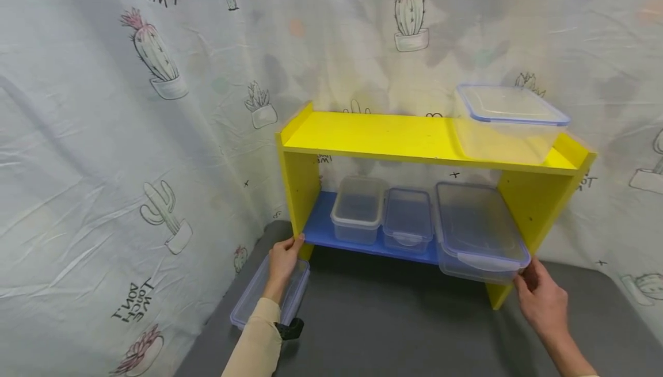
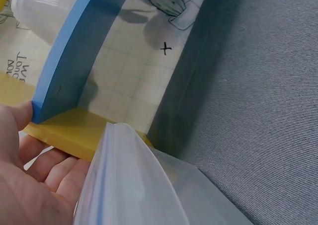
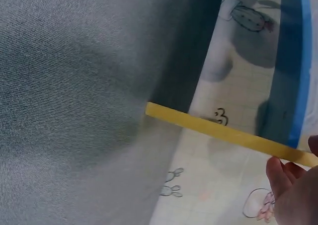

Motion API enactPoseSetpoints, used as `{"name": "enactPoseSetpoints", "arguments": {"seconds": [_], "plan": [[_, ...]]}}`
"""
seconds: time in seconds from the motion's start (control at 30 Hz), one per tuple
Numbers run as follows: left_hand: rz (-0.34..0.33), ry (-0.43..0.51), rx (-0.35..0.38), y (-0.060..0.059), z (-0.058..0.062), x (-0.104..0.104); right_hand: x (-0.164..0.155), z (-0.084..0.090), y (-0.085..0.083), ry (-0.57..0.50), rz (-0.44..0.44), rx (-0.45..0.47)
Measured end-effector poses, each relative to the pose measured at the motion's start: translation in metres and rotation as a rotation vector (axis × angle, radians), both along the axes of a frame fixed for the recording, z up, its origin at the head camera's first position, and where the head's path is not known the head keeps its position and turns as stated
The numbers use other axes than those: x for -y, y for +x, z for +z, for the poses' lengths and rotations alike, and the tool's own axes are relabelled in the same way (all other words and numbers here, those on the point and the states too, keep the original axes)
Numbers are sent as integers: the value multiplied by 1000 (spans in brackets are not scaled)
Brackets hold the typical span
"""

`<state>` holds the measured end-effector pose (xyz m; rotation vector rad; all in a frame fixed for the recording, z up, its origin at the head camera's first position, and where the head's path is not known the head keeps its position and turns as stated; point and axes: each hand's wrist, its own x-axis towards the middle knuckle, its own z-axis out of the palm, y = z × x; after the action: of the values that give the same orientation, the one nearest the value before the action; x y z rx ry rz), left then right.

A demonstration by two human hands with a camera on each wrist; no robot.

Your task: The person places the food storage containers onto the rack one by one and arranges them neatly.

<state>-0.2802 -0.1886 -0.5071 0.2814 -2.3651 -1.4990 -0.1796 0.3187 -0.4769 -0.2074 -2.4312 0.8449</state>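
A yellow shelf unit (image 1: 370, 132) with a blue lower board (image 1: 317, 224) stands against the curtain. My left hand (image 1: 282, 263) grips its left side panel at the height of the blue board. In the left wrist view the thumb lies by the board's corner, and the fingers (image 2: 49, 170) curl behind the yellow panel. At the other end, my right hand (image 1: 544, 299) holds the right side panel (image 3: 218, 130), fingers on its outer face. On the blue board are two small lidded containers (image 1: 357, 207) (image 1: 408, 216) and a larger one (image 1: 481, 233), which overhangs the front edge.
A large clear container (image 1: 510, 129) with a blue-rimmed lid sits on the top board's right end. Below my left forearm, another clear container (image 1: 254, 293) lies on the dark grey table (image 1: 393, 319). A cactus-print curtain (image 1: 207, 135) hangs behind and at the sides.
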Motion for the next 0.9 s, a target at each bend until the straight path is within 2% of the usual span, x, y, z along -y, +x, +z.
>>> {"name": "enactPoseSetpoints", "arguments": {"seconds": [0.13,0.27,0.4,0.57,0.9], "plan": [[3,24,0,1,-1,-2,-3,-8,-2,11,5,73],[4,30,-16,2,0,-2,-7,-12,-4,-38,-6,113],[-8,30,-16,2,1,-1,-10,-13,-5,-71,-28,82],[-13,19,-6,3,0,-2,-13,-10,-9,-62,-33,34],[1,10,-23,3,1,-1,-10,-10,-13,58,-51,-27]]}}
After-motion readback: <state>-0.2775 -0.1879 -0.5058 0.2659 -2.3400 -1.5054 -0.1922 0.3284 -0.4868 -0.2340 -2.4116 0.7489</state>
